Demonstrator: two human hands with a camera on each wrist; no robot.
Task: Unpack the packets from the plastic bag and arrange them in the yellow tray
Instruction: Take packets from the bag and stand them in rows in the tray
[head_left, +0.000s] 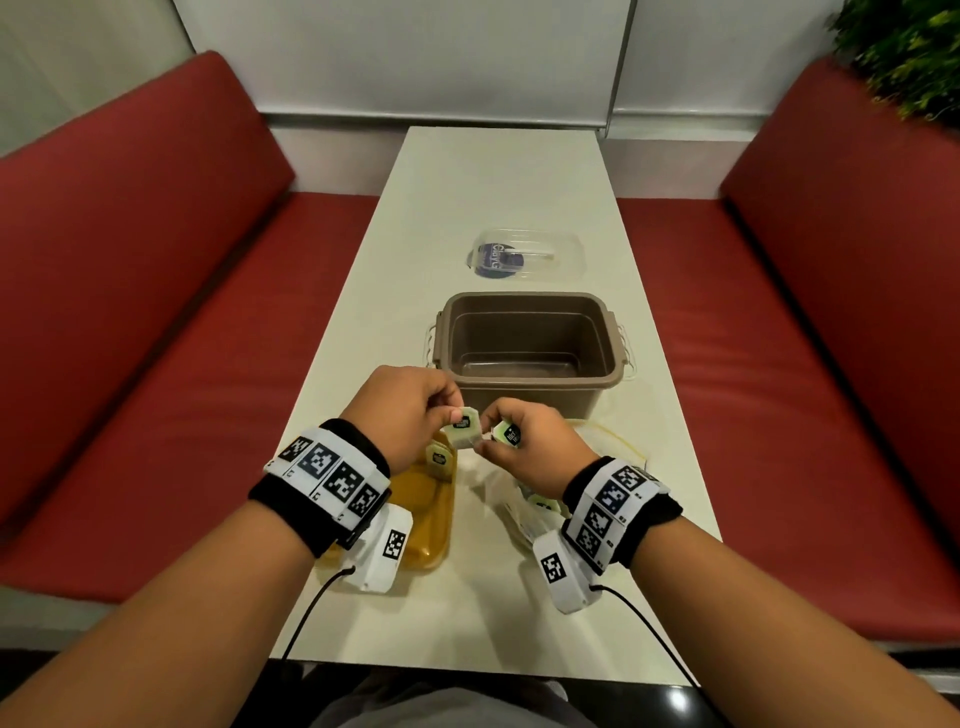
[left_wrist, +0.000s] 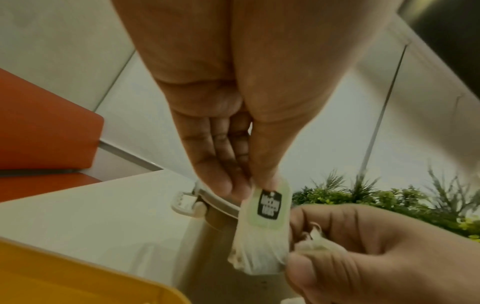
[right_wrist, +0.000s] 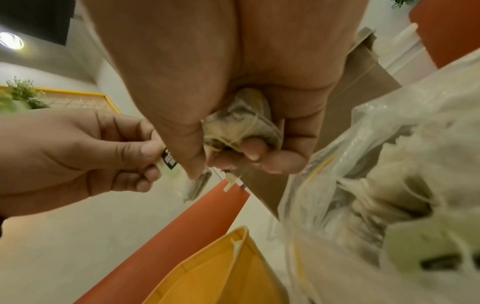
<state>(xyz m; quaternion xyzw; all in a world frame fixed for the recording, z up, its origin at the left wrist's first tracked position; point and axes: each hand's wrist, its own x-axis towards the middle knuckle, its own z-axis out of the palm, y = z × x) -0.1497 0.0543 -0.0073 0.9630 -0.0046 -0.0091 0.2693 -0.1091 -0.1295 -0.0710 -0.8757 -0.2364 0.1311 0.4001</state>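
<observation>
Above the gap between tray and bag, my left hand (head_left: 451, 414) pinches the top label of a small white packet (head_left: 461, 430) with a green and black label. My right hand (head_left: 488, 442) pinches that packet's lower corner and also grips a second packet (head_left: 508, 432) in its curled fingers. In the left wrist view the shared packet (left_wrist: 262, 236) hangs between both hands. The right wrist view shows the second packet (right_wrist: 241, 127) bunched in the palm. The yellow tray (head_left: 431, 545) lies below my left wrist with one packet (head_left: 439, 460) in it. The clear plastic bag (head_left: 511, 501) with more packets lies under my right wrist.
A brown plastic tub (head_left: 524, 312) stands open just beyond my hands, and its clear lid (head_left: 527, 254) lies farther back on the cream table (head_left: 493, 171). Red bench seats (head_left: 156, 338) run along both sides. A green plant (head_left: 904, 52) is at the far right.
</observation>
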